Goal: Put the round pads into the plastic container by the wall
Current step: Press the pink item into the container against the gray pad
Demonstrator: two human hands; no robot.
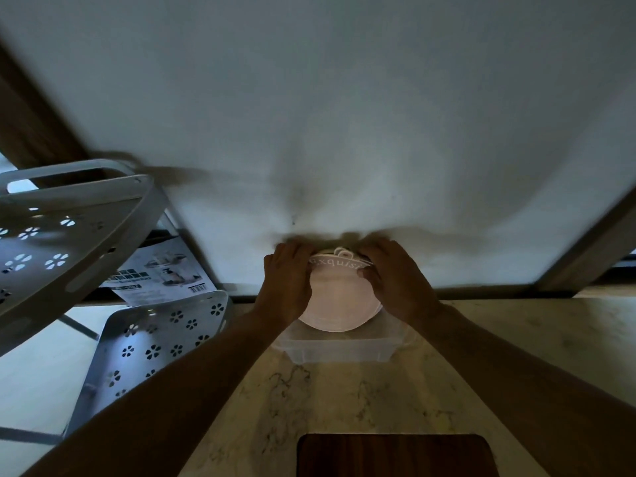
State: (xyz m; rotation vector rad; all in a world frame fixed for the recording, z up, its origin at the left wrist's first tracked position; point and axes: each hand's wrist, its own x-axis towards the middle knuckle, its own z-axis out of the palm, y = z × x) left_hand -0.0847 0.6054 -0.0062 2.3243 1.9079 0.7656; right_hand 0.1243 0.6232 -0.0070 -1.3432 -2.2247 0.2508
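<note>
Item: round pads (339, 304), pale pink, stacked flat, the top one carrying white lettering along its far edge and a small loop there; the stack sits over the far half of the clear plastic container (339, 351), which stands on the tabletop (344, 401) close against the white wall (344, 115). Whether the stack rests on the container's floor or is held above it, I cannot tell. My left hand (287, 287) curls round the stack's left edge, and my right hand (395, 280) curls round its right edge; each grip is closed on the pads, fingers over the far rim, thumbs toward me. Container: shallow, see-through, its near wall and rim showing below the pads. Tabletop: light stone with dark veining. Near edge, a dark wooden board (392, 456) with rounded corners, well apart from the container. Left of the container, a white metal rack (69, 235) with flower-shaped cutouts, its upper tier tilted across the view and a lower panel (155, 346) leaning just beside my left forearm. Behind the rack, a printed sheet (161, 270) with a barcode, propped near the wall.
</note>
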